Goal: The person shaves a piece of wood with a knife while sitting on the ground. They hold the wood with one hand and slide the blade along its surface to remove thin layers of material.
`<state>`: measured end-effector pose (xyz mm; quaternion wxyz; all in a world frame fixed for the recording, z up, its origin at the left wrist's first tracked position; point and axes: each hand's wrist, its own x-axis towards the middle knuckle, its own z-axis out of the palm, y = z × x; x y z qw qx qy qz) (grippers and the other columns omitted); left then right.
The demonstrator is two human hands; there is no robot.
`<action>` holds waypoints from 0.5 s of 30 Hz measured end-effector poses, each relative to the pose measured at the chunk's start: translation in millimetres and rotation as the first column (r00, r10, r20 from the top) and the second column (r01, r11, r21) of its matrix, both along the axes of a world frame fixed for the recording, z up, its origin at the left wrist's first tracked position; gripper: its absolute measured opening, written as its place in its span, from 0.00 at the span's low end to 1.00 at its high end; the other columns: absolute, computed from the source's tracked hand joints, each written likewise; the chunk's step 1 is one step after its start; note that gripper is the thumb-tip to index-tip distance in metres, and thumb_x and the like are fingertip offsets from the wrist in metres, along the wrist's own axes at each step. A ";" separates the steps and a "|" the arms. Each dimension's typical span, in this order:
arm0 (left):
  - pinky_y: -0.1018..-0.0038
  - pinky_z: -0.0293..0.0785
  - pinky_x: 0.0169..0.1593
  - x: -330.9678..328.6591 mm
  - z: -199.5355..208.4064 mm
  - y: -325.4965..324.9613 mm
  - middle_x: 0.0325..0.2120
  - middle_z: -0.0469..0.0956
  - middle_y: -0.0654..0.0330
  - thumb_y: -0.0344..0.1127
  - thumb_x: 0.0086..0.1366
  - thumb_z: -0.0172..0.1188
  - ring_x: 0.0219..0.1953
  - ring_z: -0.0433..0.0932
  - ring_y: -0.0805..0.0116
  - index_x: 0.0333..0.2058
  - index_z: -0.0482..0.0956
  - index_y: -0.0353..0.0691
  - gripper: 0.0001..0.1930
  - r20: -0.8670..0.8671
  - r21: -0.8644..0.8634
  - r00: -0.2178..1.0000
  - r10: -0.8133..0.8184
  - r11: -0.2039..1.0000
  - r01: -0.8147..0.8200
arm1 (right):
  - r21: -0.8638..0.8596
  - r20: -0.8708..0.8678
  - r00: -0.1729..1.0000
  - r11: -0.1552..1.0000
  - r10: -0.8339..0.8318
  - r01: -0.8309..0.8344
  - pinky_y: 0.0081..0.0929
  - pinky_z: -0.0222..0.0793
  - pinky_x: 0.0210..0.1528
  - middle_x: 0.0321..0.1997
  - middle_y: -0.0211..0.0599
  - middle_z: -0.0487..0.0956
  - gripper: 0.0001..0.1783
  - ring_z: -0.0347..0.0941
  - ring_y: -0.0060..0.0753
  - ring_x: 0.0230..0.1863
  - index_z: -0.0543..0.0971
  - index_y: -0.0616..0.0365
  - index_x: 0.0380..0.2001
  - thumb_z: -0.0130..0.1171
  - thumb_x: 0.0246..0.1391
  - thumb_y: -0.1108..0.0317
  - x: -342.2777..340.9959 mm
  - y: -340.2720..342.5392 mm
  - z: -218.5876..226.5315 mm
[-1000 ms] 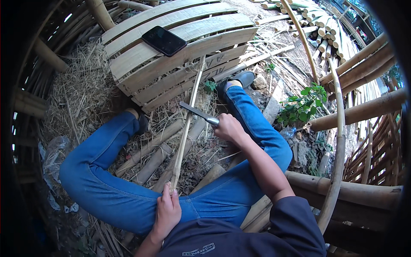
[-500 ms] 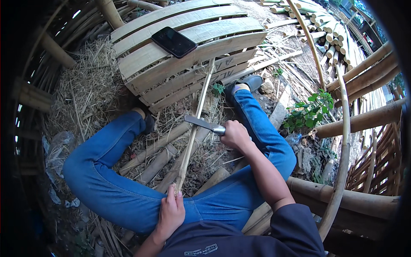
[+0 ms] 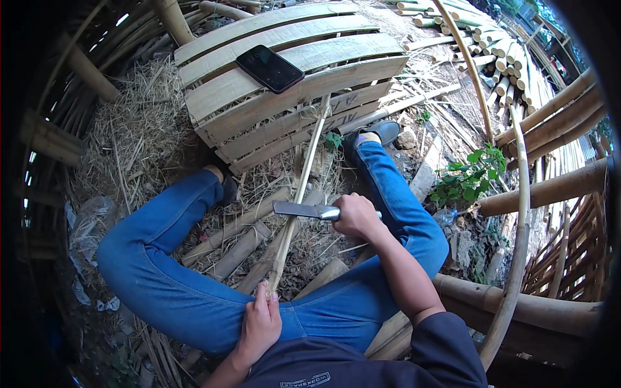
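Observation:
Between my legs a long pale bamboo strip (image 3: 303,178) slants from my lap up to the side of a slatted wooden crate (image 3: 275,126). My left hand (image 3: 260,321) rests at my lap, its thumb and fingers closed round the strip's near end. In my right hand (image 3: 355,215) is the handle of a knife with a broad metal blade (image 3: 297,209). The blade lies crosswise over the middle of the strip and points left. Most of the handle is hidden in my fist.
A black phone (image 3: 270,68) lies on the crate's top slats. Straw (image 3: 139,123) and bamboo pieces (image 3: 240,251) cover the ground around my legs. Bamboo poles (image 3: 550,191) stand as a frame at the right, near a leafy green plant (image 3: 469,174). Cut bamboo (image 3: 511,58) is stacked far right.
My right hand has brought the knife down along the strip, closer to my lap. The left hand keeps its hold at the near end. The whole view has shifted slightly.

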<state>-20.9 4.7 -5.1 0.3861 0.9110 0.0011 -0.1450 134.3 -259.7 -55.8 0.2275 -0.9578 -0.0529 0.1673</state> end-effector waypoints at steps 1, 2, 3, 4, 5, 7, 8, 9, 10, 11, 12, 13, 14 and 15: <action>0.48 0.69 0.30 0.6 1.1 -0.1 0.22 0.76 0.37 0.34 0.69 0.47 0.28 0.76 0.35 0.51 0.66 0.31 0.16 -0.004 -0.005 1.000 -0.001 1.000 0.001 | -0.007 0.023 0.997 0.998 -0.067 0.068 0.46 0.75 0.44 0.27 0.57 0.80 0.12 0.79 0.57 0.35 0.82 0.62 0.26 0.58 0.38 0.67 3.7 -3.0 -2.5; 0.48 0.69 0.30 -0.5 2.5 -0.6 0.22 0.76 0.37 0.34 0.69 0.47 0.28 0.76 0.35 0.51 0.66 0.31 0.16 -0.010 -0.010 1.000 -0.004 1.000 0.004 | -0.009 0.054 0.986 0.987 -0.160 0.161 0.46 0.75 0.45 0.28 0.58 0.80 0.12 0.79 0.57 0.35 0.82 0.63 0.27 0.57 0.38 0.67 6.9 -6.8 -9.9; 0.48 0.69 0.30 -0.2 2.1 -1.4 0.22 0.76 0.37 0.34 0.69 0.47 0.28 0.76 0.35 0.51 0.66 0.31 0.16 -0.004 -0.011 1.000 -0.006 1.000 0.006 | -0.010 0.060 0.985 0.986 -0.163 0.164 0.46 0.75 0.45 0.28 0.58 0.80 0.12 0.79 0.57 0.35 0.82 0.63 0.27 0.57 0.38 0.67 7.4 -10.9 -18.5; 0.49 0.69 0.30 -0.2 1.4 -2.2 0.22 0.76 0.38 0.34 0.69 0.47 0.28 0.76 0.35 0.51 0.66 0.31 0.16 0.006 -0.006 1.000 -0.015 1.000 0.015 | 0.054 0.034 0.987 0.986 -0.159 0.157 0.46 0.75 0.45 0.29 0.59 0.80 0.13 0.79 0.57 0.34 0.82 0.63 0.27 0.57 0.38 0.67 4.6 -14.8 -27.0; 0.49 0.69 0.30 -1.0 1.4 -1.7 0.22 0.76 0.38 0.34 0.69 0.47 0.28 0.76 0.35 0.51 0.66 0.31 0.16 0.016 0.006 1.000 -0.015 1.000 0.015 | 0.123 0.007 0.990 0.982 -0.144 0.142 0.46 0.75 0.45 0.30 0.59 0.80 0.13 0.79 0.57 0.34 0.82 0.63 0.27 0.57 0.38 0.66 3.1 -13.9 -31.8; 0.49 0.69 0.30 -3.1 -4.9 3.0 0.22 0.76 0.38 0.34 0.69 0.47 0.28 0.76 0.35 0.51 0.66 0.31 0.16 -0.003 -0.001 1.000 0.012 1.000 -0.012 | 0.070 -0.086 0.996 0.997 -0.008 0.014 0.46 0.75 0.45 0.30 0.60 0.80 0.13 0.79 0.57 0.35 0.82 0.64 0.27 0.57 0.37 0.68 -3.1 3.7 -2.1; 0.49 0.69 0.30 -2.4 -3.6 1.7 0.22 0.76 0.38 0.34 0.69 0.47 0.28 0.76 0.35 0.51 0.66 0.31 0.16 -0.026 -0.020 1.000 0.008 1.000 -0.009 | 0.023 -0.073 0.996 0.998 -0.048 0.050 0.46 0.74 0.46 0.30 0.60 0.80 0.13 0.79 0.56 0.36 0.82 0.64 0.27 0.57 0.37 0.68 -2.0 0.3 -0.1; 0.49 0.69 0.30 -1.4 -1.2 1.4 0.22 0.76 0.38 0.34 0.69 0.47 0.28 0.76 0.35 0.51 0.66 0.31 0.16 -0.029 -0.022 1.000 0.000 1.000 0.000 | -0.023 -0.059 0.994 0.996 -0.087 0.086 0.46 0.74 0.46 0.30 0.60 0.80 0.13 0.79 0.56 0.36 0.82 0.65 0.27 0.57 0.37 0.68 2.6 -3.6 2.3; 0.49 0.69 0.30 0.6 2.1 1.4 0.22 0.76 0.38 0.34 0.69 0.47 0.28 0.76 0.35 0.51 0.66 0.31 0.16 -0.025 -0.022 1.000 -0.009 1.000 0.008 | -0.039 -0.010 0.986 0.985 -0.169 0.168 0.46 0.74 0.47 0.30 0.60 0.80 0.13 0.79 0.56 0.38 0.81 0.65 0.27 0.57 0.37 0.68 9.0 -4.5 0.4; 0.49 0.69 0.30 2.7 4.0 -0.4 0.22 0.76 0.38 0.33 0.69 0.47 0.28 0.76 0.35 0.51 0.66 0.31 0.16 -0.019 -0.021 1.000 -0.009 1.000 0.008 | -0.041 -0.011 0.986 0.985 -0.168 0.168 0.46 0.74 0.47 0.30 0.60 0.80 0.13 0.79 0.56 0.38 0.81 0.65 0.27 0.57 0.37 0.68 9.3 -3.0 -4.0; 0.49 0.69 0.30 2.6 3.2 -1.1 0.22 0.76 0.38 0.33 0.69 0.47 0.28 0.76 0.35 0.51 0.66 0.31 0.16 -0.020 -0.023 1.000 -0.008 1.000 0.008 | 0.034 -0.033 0.992 0.992 -0.121 0.122 0.46 0.74 0.47 0.29 0.59 0.80 0.13 0.79 0.56 0.37 0.81 0.65 0.26 0.57 0.37 0.68 7.7 -1.0 -8.7; 0.49 0.68 0.30 2.1 2.3 -1.3 0.22 0.75 0.38 0.33 0.69 0.46 0.28 0.76 0.35 0.51 0.66 0.30 0.16 -0.026 -0.022 1.000 -0.010 1.000 0.009 | 0.110 -0.051 0.996 0.991 -0.072 0.077 0.46 0.74 0.47 0.29 0.59 0.80 0.12 0.79 0.57 0.37 0.81 0.66 0.25 0.57 0.37 0.68 5.3 -0.6 -14.0; 0.49 0.68 0.29 2.5 2.1 0.6 0.22 0.75 0.38 0.33 0.69 0.46 0.28 0.76 0.35 0.50 0.66 0.30 0.15 -0.031 -0.019 0.999 -0.013 1.000 0.012 | 0.097 -0.073 0.997 0.995 -0.003 0.010 0.47 0.74 0.46 0.30 0.60 0.80 0.12 0.79 0.58 0.36 0.81 0.65 0.26 0.57 0.37 0.68 2.3 0.6 -15.9; 0.49 0.68 0.29 1.4 -1.5 1.8 0.22 0.75 0.38 0.33 0.69 0.46 0.28 0.76 0.35 0.50 0.66 0.30 0.15 -0.029 -0.018 0.999 -0.014 1.000 0.014 | 0.097 -0.072 0.997 0.995 -0.004 0.011 0.47 0.74 0.46 0.30 0.60 0.80 0.12 0.79 0.58 0.36 0.81 0.65 0.26 0.57 0.37 0.68 6.7 -2.1 -16.1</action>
